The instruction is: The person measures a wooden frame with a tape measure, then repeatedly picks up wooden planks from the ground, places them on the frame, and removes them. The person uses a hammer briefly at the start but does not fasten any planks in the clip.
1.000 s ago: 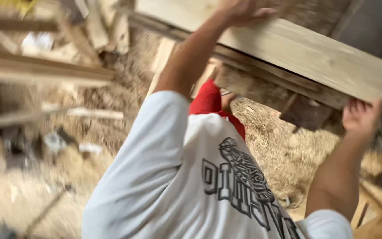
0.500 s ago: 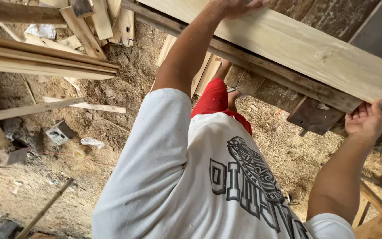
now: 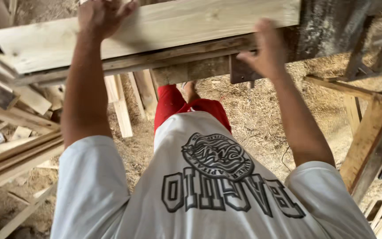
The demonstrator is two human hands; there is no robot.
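Observation:
A long pale wooden plank (image 3: pixel 164 31) lies across a rough, darker wooden bench (image 3: pixel 191 66) in front of me. My left hand (image 3: pixel 102 15) rests flat on top of the plank near its left part, fingers spread. My right hand (image 3: pixel 264 48) grips the plank's near edge toward its right end, fingers curled under it. Below me I see my white printed shirt (image 3: pixel 208 190), red shorts (image 3: pixel 177 104) and a bare foot (image 3: pixel 191 90) on the sawdust floor.
Stacked planks (image 3: pixel 14 150) lie at the left, with more boards (image 3: pixel 124 106) leaning beneath the bench. A wooden frame with slanted braces (image 3: pixel 368 137) stands at the right. Sawdust and straw (image 3: pixel 261 119) cover the ground.
The view has swung so the plank now runs nearly level across the top. My right hand has moved up from the bench's underside to the plank's near edge.

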